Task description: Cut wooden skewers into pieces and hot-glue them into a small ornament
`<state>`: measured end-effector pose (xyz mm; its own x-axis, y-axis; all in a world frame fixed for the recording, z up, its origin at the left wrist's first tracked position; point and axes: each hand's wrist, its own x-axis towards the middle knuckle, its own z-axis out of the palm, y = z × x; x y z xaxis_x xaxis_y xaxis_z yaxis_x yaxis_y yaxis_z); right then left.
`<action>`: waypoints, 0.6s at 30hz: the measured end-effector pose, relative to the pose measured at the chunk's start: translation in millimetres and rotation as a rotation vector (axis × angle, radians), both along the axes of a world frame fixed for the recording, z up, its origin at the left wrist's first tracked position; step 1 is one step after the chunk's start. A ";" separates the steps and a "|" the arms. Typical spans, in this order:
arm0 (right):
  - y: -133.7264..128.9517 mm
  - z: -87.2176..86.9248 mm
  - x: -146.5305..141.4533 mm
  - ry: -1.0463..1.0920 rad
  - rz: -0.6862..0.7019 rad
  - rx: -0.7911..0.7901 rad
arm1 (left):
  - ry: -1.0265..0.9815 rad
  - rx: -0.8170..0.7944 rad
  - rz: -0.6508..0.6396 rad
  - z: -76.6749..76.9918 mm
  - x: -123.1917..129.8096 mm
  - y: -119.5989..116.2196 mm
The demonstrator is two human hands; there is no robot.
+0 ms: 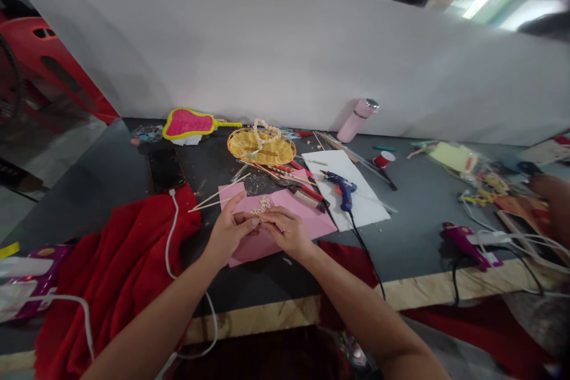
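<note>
Over a pink sheet on the dark tabletop, my left hand and my right hand meet at the fingertips. Both pinch at something too small to make out. A cluster of small cream pieces shows just beyond the fingertips. Thin sticks lie beside my left hand. Past the hands, a yellow woven basket bears a beaded cream loop. Red-handled pliers rest on the pink sheet's far part, next to a blue glue gun on a white board.
Red cloth and a phone with a white cable lie at the left. A pink bottle stands by the white partition. Purple power strips are at both sides. Another person's hand is at the far right.
</note>
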<state>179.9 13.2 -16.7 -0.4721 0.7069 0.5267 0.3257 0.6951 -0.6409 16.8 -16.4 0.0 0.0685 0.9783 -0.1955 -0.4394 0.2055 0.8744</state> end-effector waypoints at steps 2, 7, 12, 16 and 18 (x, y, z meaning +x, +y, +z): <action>-0.4 -0.6 0.8 -0.020 -0.005 -0.006 | 0.011 -0.023 0.005 0.1 -0.1 -0.2; -0.9 -1.9 0.8 -0.038 0.009 -0.019 | 0.035 -0.005 -0.010 -1.3 0.0 -0.5; -3.0 0.2 -1.9 -0.098 0.014 0.004 | 0.067 -0.019 -0.012 -2.0 1.4 -0.1; -4.5 0.6 -3.3 -0.134 0.019 0.021 | 0.040 -0.050 -0.030 -1.2 1.8 0.4; -5.2 -0.3 -4.2 -0.142 0.026 0.037 | 0.038 -0.053 -0.025 -1.0 1.7 0.4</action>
<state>175.8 7.9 -17.0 -0.5617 0.6751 0.4783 0.3933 0.7265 -0.5635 18.5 -15.9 -1.0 0.0846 0.9647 -0.2495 -0.4005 0.2622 0.8780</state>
